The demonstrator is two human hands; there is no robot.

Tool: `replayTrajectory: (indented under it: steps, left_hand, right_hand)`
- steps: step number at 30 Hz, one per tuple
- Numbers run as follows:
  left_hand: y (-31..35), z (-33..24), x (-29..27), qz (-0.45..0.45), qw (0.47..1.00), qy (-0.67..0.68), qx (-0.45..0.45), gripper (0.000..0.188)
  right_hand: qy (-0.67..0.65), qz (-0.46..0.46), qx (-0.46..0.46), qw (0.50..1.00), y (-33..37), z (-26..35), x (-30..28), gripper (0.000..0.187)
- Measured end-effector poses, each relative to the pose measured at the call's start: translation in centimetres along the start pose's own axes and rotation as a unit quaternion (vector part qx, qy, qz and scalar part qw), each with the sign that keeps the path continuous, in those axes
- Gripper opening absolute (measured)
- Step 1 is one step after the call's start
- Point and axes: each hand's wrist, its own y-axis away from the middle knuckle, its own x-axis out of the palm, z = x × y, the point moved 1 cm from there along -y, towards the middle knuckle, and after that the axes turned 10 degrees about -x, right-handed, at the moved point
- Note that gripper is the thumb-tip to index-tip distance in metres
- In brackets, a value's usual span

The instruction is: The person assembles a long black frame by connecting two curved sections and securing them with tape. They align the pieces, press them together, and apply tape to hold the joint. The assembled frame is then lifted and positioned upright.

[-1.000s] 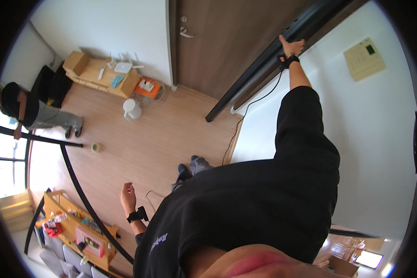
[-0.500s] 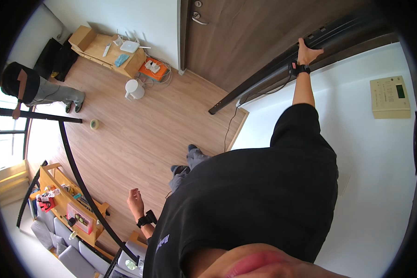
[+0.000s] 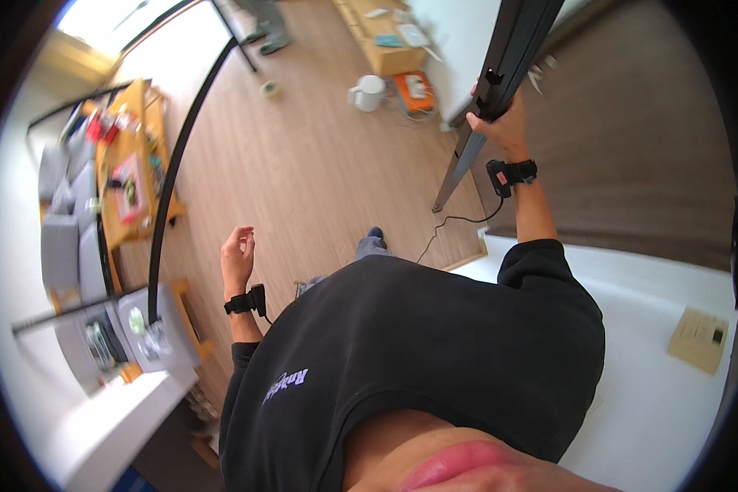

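A long dark metal beam (image 3: pixel 526 37) with slots in its side rises from near the floor to the top of the view, slanting in front of the brown door (image 3: pixel 631 139). My right hand (image 3: pixel 504 129) is closed round it, thumb on the near side and some fingers hidden behind. A black strap with a small box sits on that wrist, a thin cable trailing from it. Low over the floor on the left, my left hand (image 3: pixel 237 254) is empty, its fingers loosely curled and apart. It wears a similar wrist strap.
A curved black frame (image 3: pixel 182 135) spans the left side, near a cluttered wooden table (image 3: pixel 125 197) and a grey sofa (image 3: pixel 60 246). Ahead stand a white kettle-like jug (image 3: pixel 367 93), an orange box (image 3: pixel 413 92) and a wooden cabinet (image 3: pixel 385 56). Another person's legs (image 3: pixel 269 29) show at the top.
My view has swung toward the right. My right hand, which had its fingers spread at the beam by the wall, now grips it, and the beam has come away from the wall.
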Motion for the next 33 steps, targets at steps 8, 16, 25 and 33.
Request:
replayTrajectory:
  steps: [8,16,25,33]
  left_hand:
    - [2.4,7.7,1.4,-0.168,0.962,0.082,-0.199,0.021]
    - [3.8,12.9,4.2,-0.309,0.904,0.121,-0.269,0.021]
    - [3.8,14.2,5.1,-0.419,0.869,0.074,-0.252,0.020]
    - [-0.5,7.1,2.3,-0.489,0.859,0.027,-0.146,0.021]
  right_hand:
    - [-0.395,0.372,-0.053,0.838,-16.7,-9.1,23.3,0.104]
    - [-0.544,0.484,-0.162,0.666,-18.3,-10.8,43.6,0.104]
    - [-0.580,0.338,-0.201,0.714,-13.6,-9.8,61.3,0.089]
    - [-0.580,0.207,-0.166,0.770,-5.9,-4.3,66.2,0.098]
